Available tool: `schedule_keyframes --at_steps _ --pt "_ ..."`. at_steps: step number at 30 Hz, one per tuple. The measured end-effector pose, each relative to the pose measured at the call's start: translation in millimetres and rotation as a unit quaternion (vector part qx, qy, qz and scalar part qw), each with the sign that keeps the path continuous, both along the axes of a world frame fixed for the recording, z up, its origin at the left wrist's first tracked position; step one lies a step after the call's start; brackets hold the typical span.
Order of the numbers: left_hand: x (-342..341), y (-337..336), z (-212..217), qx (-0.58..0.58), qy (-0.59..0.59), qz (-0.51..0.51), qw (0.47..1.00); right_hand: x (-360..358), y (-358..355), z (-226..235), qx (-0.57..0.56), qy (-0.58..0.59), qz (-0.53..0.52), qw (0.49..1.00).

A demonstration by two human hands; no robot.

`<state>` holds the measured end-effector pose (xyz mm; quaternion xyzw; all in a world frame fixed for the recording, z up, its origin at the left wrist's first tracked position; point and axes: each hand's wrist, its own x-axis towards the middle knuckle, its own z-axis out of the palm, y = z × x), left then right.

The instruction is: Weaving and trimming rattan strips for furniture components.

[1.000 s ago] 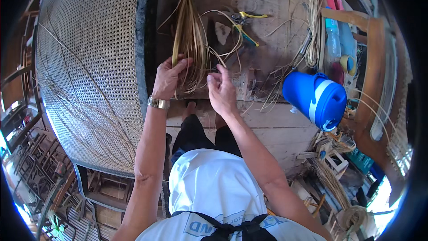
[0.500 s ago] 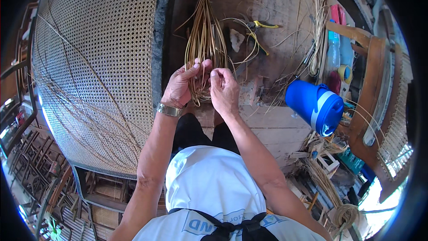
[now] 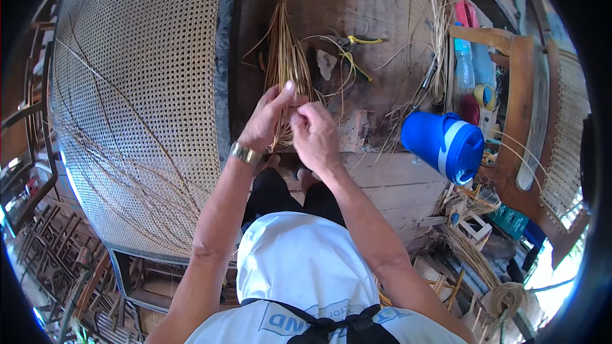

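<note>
I see the bundle of cane strands [image 3: 287, 57] lying on the wooden board [image 3: 395, 22] ahead of the wearer, its long axis running away from the body — tied neck at the far end, looped ends toward the waist. The left hand [image 3: 260, 121] is curled at the near end, thumb raised; the right hand [image 3: 317, 134] meets it, fingers bent inward. From here I cannot tell whether either grips a strand.

A woven cane panel [image 3: 140, 57] closes off the left, its dark frame [image 3: 223, 64] near the bundle. The board's near edge runs just below the hands. Rightward there is more room — yellow-handled shears [image 3: 364, 41] and a pale lump [image 3: 326, 64] sit there, with a blue jug [image 3: 424, 140] farther over.
</note>
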<state>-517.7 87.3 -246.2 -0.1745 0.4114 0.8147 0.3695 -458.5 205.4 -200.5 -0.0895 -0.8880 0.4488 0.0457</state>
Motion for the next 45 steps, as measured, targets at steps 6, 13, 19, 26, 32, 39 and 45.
schedule_keyframes --at_steps 6,13,19,26,32,39,45 --pt "-71 41 -29 -0.225 0.118 -0.032 0.967 88 25 5 -0.342 -0.222 0.108 0.907" --pt "-101 31 -68 -0.247 0.175 -0.006 0.953 438 161 -30 -0.167 -0.441 -0.012 0.882" --pt "-101 31 -62 -0.265 0.19 0.058 0.944 907 259 94 0.111 -0.88 -0.096 0.451" --pt "45 35 23 -0.633 0.536 0.057 0.556 808 266 -13 0.182 -0.753 0.023 0.631" --pt "295 93 60 -0.21 0.576 -0.331 0.717 443 179 -67 -0.196 -0.123 0.13 0.964" --pt "246 11 121 -0.336 0.479 -0.427 0.69 347 246 76 -0.125 -0.18 0.163 0.962" --pt "193 -111 146 -0.542 0.492 -0.279 0.622 453 380 113 -0.014 -0.199 0.036 0.979"
